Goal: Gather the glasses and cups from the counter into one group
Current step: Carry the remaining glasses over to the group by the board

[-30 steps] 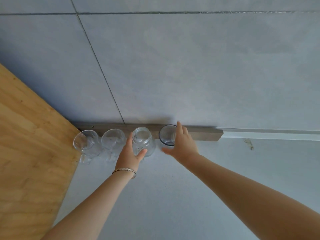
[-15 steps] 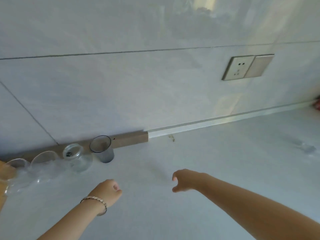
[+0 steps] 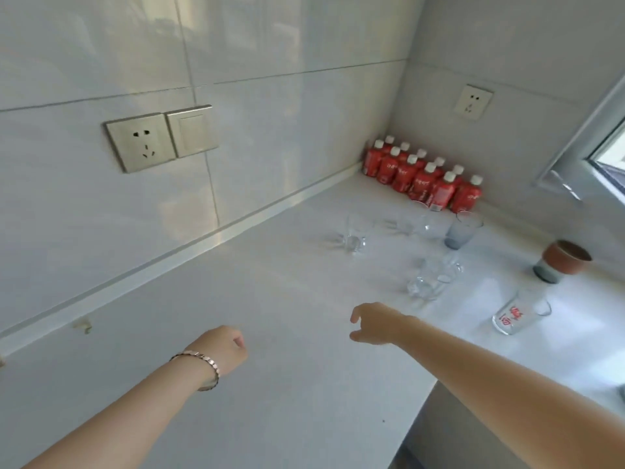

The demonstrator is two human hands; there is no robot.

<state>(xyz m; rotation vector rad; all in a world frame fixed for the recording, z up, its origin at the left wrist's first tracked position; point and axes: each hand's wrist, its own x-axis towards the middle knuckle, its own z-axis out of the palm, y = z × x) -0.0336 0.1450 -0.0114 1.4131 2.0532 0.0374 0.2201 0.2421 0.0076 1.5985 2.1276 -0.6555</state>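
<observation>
2 hands (image 3: 221, 350) (image 3: 373, 324) over counter (image 3: 270, 292), glasses (image 3: 460, 231) toward corner

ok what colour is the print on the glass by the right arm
Red print on the clear glass, seen best in the head view.

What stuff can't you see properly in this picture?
All in the head view:
- Clear glasses: blurred and see-through, so how many there are is unsure.
- Bottles: labels too blurred to read.
- Printed glass: red print too small and blurred to read.
- Window: cut off by the right edge.
</observation>
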